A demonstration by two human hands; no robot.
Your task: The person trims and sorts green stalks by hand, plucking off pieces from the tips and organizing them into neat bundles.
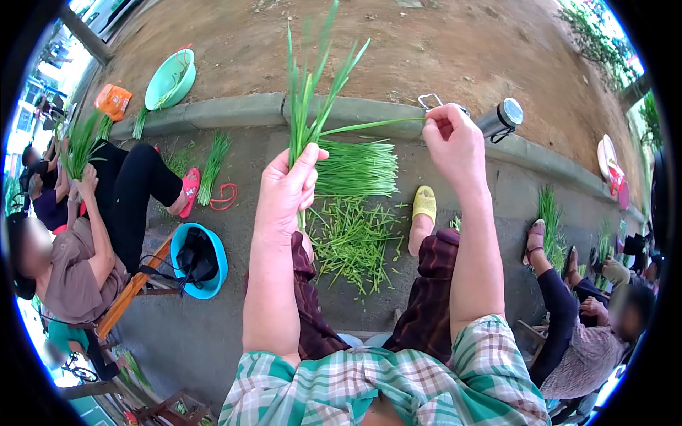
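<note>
My left hand (288, 186) is closed around an upright bunch of garlic chives (307, 106), the green blades fanning out above the fist. My right hand (455, 138) pinches the tip of a single chive blade (376, 126), which stretches sideways from the bunch. Below and between my hands lies a neat pile of long chives (359, 169) on the pavement. Nearer to me is a loose heap of short cut green pieces (355, 238), between my feet. A yellow slipper (424, 204) is on my right foot.
A concrete curb (234, 111) runs across ahead, with a steel flask (499, 119) on it at right. At left are a blue basin (220, 266) with a dark bag, a green basin (171, 79) and a bundle of chives (214, 167). Seated people work on both sides.
</note>
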